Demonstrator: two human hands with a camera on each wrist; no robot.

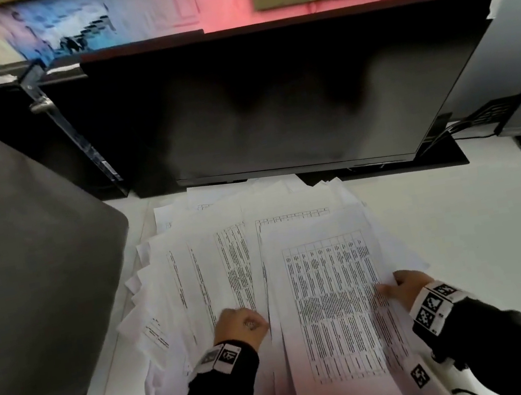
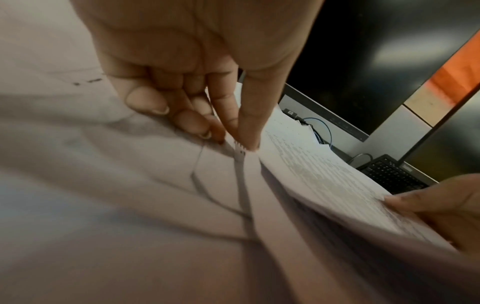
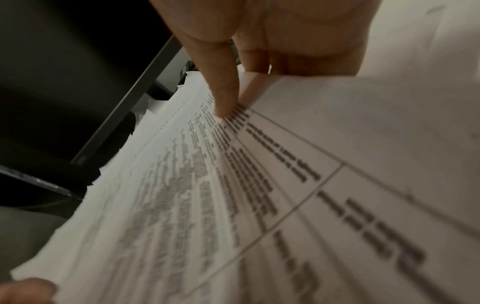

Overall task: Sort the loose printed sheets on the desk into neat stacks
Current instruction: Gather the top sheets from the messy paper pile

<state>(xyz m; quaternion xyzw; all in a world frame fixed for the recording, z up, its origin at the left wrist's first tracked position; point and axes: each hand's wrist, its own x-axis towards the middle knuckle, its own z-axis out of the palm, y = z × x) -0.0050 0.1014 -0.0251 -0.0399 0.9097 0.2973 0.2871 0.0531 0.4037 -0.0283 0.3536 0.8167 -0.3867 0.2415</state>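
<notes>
Printed sheets (image 1: 230,272) lie fanned in a loose, overlapping heap on the white desk (image 1: 467,230), in front of a dark monitor (image 1: 287,98) and beside a grey chair back (image 1: 19,257) at the left. Most carry tables of small text, too blurred to read. On the right side of the heap a thicker bundle of table sheets (image 1: 334,306) is lifted at its near end, overhanging the desk edge toward the person. The right hand (image 1: 404,288) holds this bundle at its right edge: the thumb lies on the top page and the other fingers curl underneath, as the right wrist view shows, with the thumb tip (image 3: 226,102) pressed onto the printed rows. The left hand (image 1: 240,326) is at the bundle's left edge, fingers curled; in the left wrist view its thumb and fingertips (image 2: 205,127) pinch the edge of a sheet where several pages overlap. Both wrists wear bands with black-and-white markers over dark sleeves. A black keyboard (image 2: 392,174) and a blue cable (image 2: 319,127) show beyond the papers.
</notes>
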